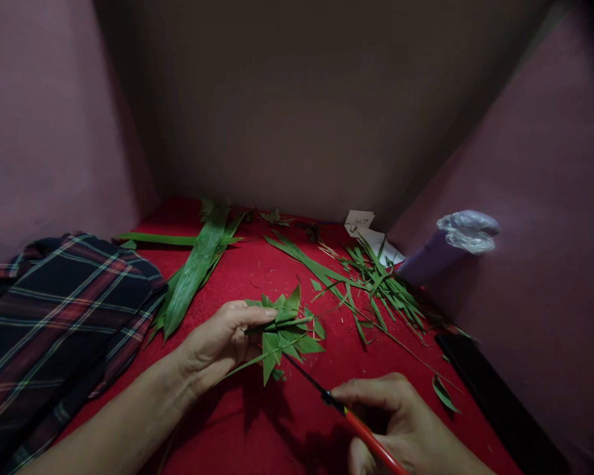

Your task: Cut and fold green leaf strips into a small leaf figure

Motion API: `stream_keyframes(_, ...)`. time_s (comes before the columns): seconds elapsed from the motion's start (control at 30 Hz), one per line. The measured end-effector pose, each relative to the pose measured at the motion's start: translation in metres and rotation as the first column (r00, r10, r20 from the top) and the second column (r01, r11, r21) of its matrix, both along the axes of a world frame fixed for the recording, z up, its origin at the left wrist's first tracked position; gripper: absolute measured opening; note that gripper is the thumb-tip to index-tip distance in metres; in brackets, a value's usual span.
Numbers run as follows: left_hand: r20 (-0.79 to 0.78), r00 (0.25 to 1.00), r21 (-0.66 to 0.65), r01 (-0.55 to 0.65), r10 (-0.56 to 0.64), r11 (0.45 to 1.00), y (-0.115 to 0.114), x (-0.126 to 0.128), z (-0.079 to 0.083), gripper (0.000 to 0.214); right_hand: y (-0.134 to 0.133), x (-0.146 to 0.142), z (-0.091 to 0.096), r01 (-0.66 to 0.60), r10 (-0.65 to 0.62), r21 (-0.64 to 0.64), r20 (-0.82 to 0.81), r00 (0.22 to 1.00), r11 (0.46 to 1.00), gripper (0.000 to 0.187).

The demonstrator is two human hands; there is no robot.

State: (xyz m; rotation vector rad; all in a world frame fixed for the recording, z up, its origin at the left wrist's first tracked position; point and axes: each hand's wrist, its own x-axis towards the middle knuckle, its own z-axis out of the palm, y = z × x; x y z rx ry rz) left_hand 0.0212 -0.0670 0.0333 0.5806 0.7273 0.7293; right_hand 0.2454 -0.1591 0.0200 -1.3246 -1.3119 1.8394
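Note:
My left hand (222,340) pinches a folded green leaf piece (290,330) between thumb and fingers. Pointed leaf tips stick out from it all round like a star, and one thin strip trails down to the left. My right hand (400,419) is closed round the red-orange handles of a pair of scissors (307,376). The dark blades point up and left, and their tips reach the lower edge of the leaf piece; whether they touch it I cannot tell. Part of the handles is hidden by my fingers.
Long broad leaves (198,277) lie at the back left on the red cloth (257,264). Cut leaf strips (386,290) are heaped at the right, near white paper (359,223). A plaid cloth (74,310) covers the left, and a plastic-topped purple roll (440,247) leans right.

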Motion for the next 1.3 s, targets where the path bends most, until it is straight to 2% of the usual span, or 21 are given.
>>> stream_keyframes(0.1,-0.013,1.000,-0.010,-0.022,0.022,1.000,-0.001,0.000,0.000,0.008,-0.003,-0.001,0.000,0.029,-0.032,0.037,0.087,0.996,0.999,0.032)
stream_keyframes(0.3,-0.041,0.995,-0.055,-0.095,0.093,0.994,0.000,0.002,0.003,0.007,-0.003,0.000,0.006,-0.045,0.023,0.104,0.203,0.979,0.994,0.016)
stream_keyframes(0.4,-0.035,0.991,-0.113,-0.132,0.129,0.985,0.002,0.002,0.005,0.009,0.002,-0.001,0.014,-0.110,0.039,0.179,0.363,0.931,0.978,0.013)
stream_keyframes(0.5,0.056,0.993,-0.151,-0.096,0.106,0.984,0.002,0.000,0.006,0.017,0.007,-0.004,0.022,-0.124,-0.045,0.299,0.500,0.865,0.946,0.018)
stream_keyframes(0.57,0.102,0.989,-0.163,-0.090,0.108,0.983,0.003,-0.001,0.006,0.025,0.010,-0.005,0.024,-0.139,-0.070,0.344,0.532,0.844,0.928,0.019)
stream_keyframes(0.67,0.121,0.985,-0.178,-0.101,0.124,0.979,0.003,-0.001,0.007,0.032,0.011,-0.004,0.021,-0.160,-0.051,0.346,0.527,0.848,0.924,0.014)
stream_keyframes(0.77,0.111,0.983,-0.188,-0.126,0.149,0.974,0.002,0.000,0.009,0.031,0.007,-0.002,0.019,-0.158,-0.012,0.259,0.554,0.833,0.953,0.020)
stream_keyframes(0.83,0.105,0.980,-0.190,-0.146,0.168,0.971,0.002,0.001,0.010,0.026,0.004,-0.001,0.021,-0.116,-0.050,0.239,0.594,0.803,0.964,0.029)
stream_keyframes(0.93,0.085,0.983,-0.170,-0.150,0.166,0.974,0.002,0.001,0.009,0.017,0.001,0.002,0.028,-0.094,-0.119,0.305,0.611,0.783,0.948,0.040)
stream_keyframes(1.07,0.060,0.987,-0.180,-0.138,0.151,0.974,0.002,0.000,0.007,0.013,0.004,0.005,0.034,-0.177,-0.023,0.278,0.591,0.806,0.944,0.035)
stream_keyframes(1.17,0.068,0.988,-0.217,-0.119,0.136,0.969,0.003,0.001,0.007,0.011,0.005,0.005,0.030,-0.129,-0.028,0.273,0.503,0.864,0.953,0.031)
stream_keyframes(1.3,0.072,0.988,-0.236,-0.117,0.137,0.965,0.004,0.001,0.005,0.009,0.004,0.000,0.026,-0.030,-0.053,0.234,0.342,0.938,0.972,0.035)
